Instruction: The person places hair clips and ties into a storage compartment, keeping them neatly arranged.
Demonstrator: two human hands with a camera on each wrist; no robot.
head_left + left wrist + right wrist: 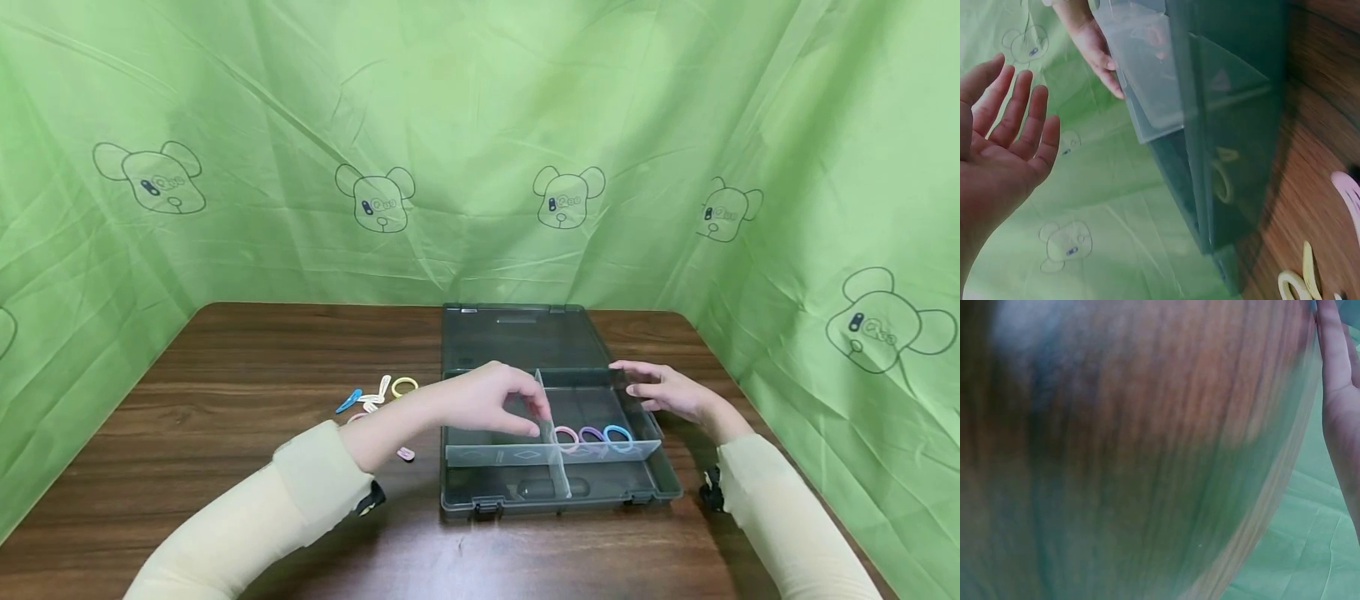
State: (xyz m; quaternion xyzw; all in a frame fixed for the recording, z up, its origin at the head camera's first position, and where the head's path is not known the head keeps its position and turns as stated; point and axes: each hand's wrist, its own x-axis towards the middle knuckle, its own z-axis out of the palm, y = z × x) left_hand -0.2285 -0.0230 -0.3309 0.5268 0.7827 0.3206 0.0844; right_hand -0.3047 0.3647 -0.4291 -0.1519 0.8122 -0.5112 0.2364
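Note:
A grey see-through organizer box lies with its lid folded back, and clear dividers split it into compartments. Pink, purple and blue hair ties lean in a row in the back right compartment. Over the back left compartment hovers my left hand, fingers loosely bent and holding nothing; the left wrist view confirms its bare palm. My right hand is at the box's right side, fingers extended around the rim, thumb apart from them.
Left of the box, a blue snap hair clip, cream clips, a yellow hair tie and a pink clip lie on the wooden table. My left forearm hides part of this group. Green cloth encloses the back and sides.

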